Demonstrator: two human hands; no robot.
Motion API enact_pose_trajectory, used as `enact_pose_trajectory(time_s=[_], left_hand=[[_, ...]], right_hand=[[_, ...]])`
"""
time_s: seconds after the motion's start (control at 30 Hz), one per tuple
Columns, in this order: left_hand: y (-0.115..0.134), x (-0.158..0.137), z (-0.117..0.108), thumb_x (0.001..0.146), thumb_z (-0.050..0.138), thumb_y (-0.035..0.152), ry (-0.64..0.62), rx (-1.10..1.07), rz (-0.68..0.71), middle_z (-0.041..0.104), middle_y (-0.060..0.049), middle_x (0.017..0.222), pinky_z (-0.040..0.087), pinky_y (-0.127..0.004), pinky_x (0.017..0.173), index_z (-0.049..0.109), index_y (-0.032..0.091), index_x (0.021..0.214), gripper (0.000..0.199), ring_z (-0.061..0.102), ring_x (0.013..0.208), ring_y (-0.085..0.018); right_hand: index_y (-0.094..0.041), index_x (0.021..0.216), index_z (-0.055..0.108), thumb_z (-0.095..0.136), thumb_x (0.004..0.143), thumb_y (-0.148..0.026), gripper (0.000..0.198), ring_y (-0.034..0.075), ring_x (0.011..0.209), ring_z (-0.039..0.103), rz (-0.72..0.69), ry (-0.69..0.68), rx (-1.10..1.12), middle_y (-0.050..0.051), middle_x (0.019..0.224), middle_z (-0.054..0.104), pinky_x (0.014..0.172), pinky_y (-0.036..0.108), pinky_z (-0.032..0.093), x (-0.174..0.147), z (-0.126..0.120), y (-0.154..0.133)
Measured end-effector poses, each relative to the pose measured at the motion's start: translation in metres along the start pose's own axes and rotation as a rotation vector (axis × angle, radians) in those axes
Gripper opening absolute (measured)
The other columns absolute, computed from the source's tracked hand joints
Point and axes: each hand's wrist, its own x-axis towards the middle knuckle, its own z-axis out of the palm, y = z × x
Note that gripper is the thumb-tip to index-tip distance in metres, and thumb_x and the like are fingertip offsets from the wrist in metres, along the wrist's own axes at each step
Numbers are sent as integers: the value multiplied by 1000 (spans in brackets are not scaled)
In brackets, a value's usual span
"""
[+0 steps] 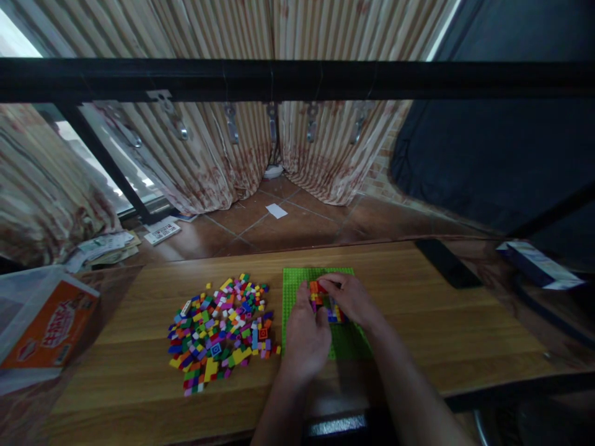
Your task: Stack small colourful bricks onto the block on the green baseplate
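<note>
On a green studded baseplate (290, 279) stands a low structure of small colourful toy bricks (335, 314), with red, orange, yellow and blue pieces showing. My left hand (307, 337) lies along its left side, fingers against the bricks and thumb at the near side, steadying it. From the right, my right hand (348, 297) reaches over the structure. Its fingers are closed at a red brick (320, 286) on the far edge, partly hidden by the fingertips. Left of the baseplate spreads a pile of loose toy bricks (223, 322) in many colours.
The wooden table (139, 371) carries a dark phone (449, 263) at its far right. An orange and clear box (51, 328) stands at the left. A black metal bar (297, 80) with hanging clips crosses before the curtains (209, 167). Papers (105, 248) lie on the floor.
</note>
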Motion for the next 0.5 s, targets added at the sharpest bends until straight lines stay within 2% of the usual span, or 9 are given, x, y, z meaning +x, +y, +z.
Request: enact_pose_trajectory(time_s=[0.2,0.4,0.5], left_hand=[[1,-1,1,83,48,19,33,33,17,53,-18,136,33,-39,108,45,12,136,54,49,127,-27],[2,-3,2,83,46,16,23,42,35,56,-18,133,35,-41,107,37,11,142,59,53,123,-27],[3,-3,2,83,47,16,48,26,24,57,-20,132,38,-40,105,35,9,143,62,54,121,-28]], right_hand=[[-23,83,73,47,88,-38,31,22,84,67,-13,-8,16,4,87,75,78,36,48,-2,1,-1],[-20,91,73,44,90,-41,36,23,91,67,-30,-13,92,7,97,74,85,37,49,-4,3,7],[-20,96,72,36,93,-44,43,23,98,66,11,5,124,9,104,73,89,39,48,-6,1,9]])
